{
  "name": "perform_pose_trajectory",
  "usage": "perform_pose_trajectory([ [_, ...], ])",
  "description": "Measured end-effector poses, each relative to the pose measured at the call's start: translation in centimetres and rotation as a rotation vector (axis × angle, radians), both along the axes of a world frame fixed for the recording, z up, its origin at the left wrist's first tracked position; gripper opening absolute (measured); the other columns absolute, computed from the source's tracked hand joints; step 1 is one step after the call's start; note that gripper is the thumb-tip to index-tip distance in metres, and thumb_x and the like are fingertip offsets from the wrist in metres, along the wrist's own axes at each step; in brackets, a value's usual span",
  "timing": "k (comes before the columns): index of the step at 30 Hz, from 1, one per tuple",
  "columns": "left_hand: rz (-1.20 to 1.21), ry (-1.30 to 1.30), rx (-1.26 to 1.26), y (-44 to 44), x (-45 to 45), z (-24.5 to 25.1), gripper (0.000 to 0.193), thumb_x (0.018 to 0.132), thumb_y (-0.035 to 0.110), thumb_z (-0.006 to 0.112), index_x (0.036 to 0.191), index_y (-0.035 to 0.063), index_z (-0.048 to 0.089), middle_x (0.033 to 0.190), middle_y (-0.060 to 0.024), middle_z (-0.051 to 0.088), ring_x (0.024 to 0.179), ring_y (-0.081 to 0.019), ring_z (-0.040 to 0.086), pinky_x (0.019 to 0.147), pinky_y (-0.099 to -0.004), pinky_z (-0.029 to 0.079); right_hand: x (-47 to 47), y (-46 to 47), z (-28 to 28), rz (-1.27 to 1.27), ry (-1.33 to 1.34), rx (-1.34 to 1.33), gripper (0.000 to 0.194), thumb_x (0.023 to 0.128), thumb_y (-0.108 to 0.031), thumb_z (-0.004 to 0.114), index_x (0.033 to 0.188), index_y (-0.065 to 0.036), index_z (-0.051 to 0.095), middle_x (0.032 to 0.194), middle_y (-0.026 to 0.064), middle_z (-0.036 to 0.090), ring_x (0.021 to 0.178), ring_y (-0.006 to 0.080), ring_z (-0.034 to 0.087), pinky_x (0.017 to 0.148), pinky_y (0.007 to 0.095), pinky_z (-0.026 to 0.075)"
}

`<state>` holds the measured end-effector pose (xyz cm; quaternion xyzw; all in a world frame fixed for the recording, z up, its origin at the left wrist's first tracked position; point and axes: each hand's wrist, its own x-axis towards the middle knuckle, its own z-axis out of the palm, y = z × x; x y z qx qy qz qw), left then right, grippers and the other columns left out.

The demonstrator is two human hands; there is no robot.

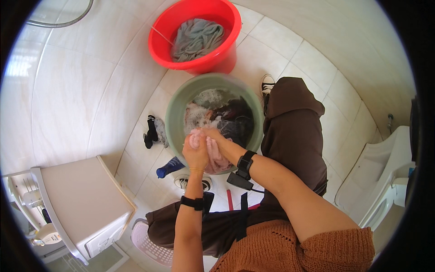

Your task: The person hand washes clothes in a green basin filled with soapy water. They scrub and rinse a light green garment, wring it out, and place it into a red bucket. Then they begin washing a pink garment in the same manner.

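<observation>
A round green plastic basin (172,132) stands on the floor before me, holding sudsy water and dark clothes (238,119). Over its near side, my left hand (196,153) grips a bunched pink cloth (215,156). Close against it, my right hand (212,134) also holds the cloth, its fingers partly hidden. The cloth's lower folds hang at the basin's near rim. White foam (198,117) floats to the left of the dark clothes.
Behind the basin stands a red bucket (221,57) with grey-green cloth (198,39). Black socks (150,132) and a blue bottle-like item (170,167) lie to the left. A pale cabinet (81,204) is at lower left, a white toilet (380,176) at right.
</observation>
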<state>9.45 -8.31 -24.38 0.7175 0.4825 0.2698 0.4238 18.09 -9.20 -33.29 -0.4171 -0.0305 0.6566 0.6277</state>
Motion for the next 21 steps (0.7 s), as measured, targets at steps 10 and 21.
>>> perform_pose_trajectory([
  [10, -0.052, 0.036, -0.084, 7.0, -5.2, -4.5, 0.026, 0.083, 0.020, 0.057, 0.101, 0.0014, 0.057, 0.095, -0.0083, 0.061, 0.085, -0.0237, 0.060, 0.075, -0.0327, 0.048, -1.0, -1.3, 9.0, -0.095, -0.029, -0.038, 0.030, 0.086, -0.031, 0.054, 0.092, -0.002, 0.051, 0.085, 0.0036, 0.053, 0.078, 0.0123, 0.052, 0.059, 0.0268, 0.044],
  [21, 0.215, -0.310, 0.099, -0.1, 0.0, 5.1, 0.030, 0.083, 0.011, 0.057, 0.111, 0.0021, 0.055, 0.103, -0.0125, 0.058, 0.094, -0.0244, 0.056, 0.086, -0.0329, 0.045, 0.0, 0.6, 4.0, -0.081, -0.189, 0.007, 0.026, 0.087, -0.031, 0.055, 0.094, -0.007, 0.060, 0.086, 0.0046, 0.061, 0.074, 0.0143, 0.058, 0.066, 0.0265, 0.047],
])
